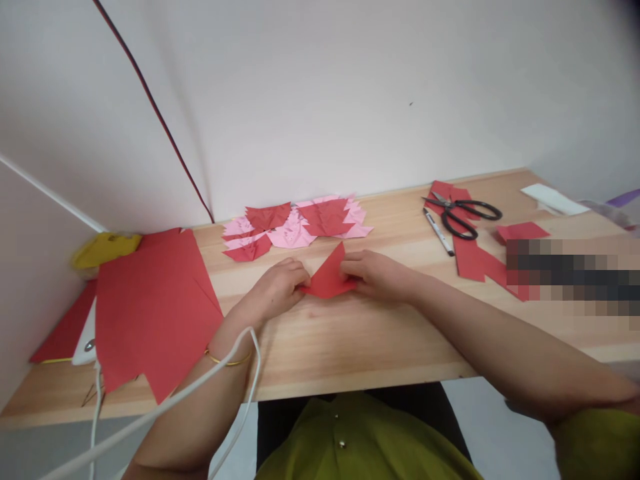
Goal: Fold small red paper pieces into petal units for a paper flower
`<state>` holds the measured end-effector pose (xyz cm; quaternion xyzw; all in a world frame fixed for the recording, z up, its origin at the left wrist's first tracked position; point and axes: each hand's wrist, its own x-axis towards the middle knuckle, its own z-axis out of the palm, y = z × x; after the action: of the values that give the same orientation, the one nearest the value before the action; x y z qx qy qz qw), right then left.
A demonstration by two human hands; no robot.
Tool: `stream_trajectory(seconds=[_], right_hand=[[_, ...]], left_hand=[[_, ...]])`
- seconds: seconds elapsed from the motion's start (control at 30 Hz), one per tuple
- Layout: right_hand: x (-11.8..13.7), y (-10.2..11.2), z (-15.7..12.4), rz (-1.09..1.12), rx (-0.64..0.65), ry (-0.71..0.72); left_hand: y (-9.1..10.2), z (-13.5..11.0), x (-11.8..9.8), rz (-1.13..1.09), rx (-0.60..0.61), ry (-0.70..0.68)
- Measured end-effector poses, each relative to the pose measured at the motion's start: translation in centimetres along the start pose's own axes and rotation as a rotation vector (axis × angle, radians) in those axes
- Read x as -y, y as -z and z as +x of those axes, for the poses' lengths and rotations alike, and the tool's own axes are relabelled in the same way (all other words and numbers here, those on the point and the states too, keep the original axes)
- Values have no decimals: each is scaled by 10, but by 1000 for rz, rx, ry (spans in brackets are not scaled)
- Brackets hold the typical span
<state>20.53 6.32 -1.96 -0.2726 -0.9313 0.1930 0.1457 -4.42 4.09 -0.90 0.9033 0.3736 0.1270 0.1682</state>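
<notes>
A folded piece of red paper [327, 275] is held up a little over the wooden table, between my two hands. Its top comes to a point, and a crease runs along its lower part. My left hand [287, 283] pinches the left corner with bent fingers. On the other side, my right hand [373, 272] grips the right edge, fingers curled round it. Just behind the hands lie several folded red and pink paper pieces [293, 239] with jagged edges, grouped near the wall.
Large red sheets [155, 313] lie at left, beside a yellow item [107, 251] and a white cable [150, 415] crossing my left forearm. At right are black-handled scissors [457, 217], a marker [439, 232], red paper strips [470, 259] and a white strip [554, 199]. A blurred patch covers the far right.
</notes>
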Motion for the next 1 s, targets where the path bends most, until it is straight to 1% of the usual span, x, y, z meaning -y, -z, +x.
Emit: stream_trajectory(seconds=[0.1,0.27,0.4,0.53,0.67,0.83,1.0], right_hand=[[1,1,-2,-9,46,-16],[3,4,-5,-36,77,-45],[2,5,-6,35,67,-56],[0,3,-7,139,28,-95],[-1,-2,-5,107,7,-182],[-5,-4,-2,83,3,-196],[-5,-6,-2,72,-12,-221]], left_hand=[[0,-2,-3,35,72,9],[1,-5,-6,88,114,61],[-1,-4,-5,43,106,63],[-1,-4,-5,-28,87,137],[-3,-4,-3,-84,47,211],[-6,-4,2,-173,15,278],[-8,-3,4,-144,8,293]])
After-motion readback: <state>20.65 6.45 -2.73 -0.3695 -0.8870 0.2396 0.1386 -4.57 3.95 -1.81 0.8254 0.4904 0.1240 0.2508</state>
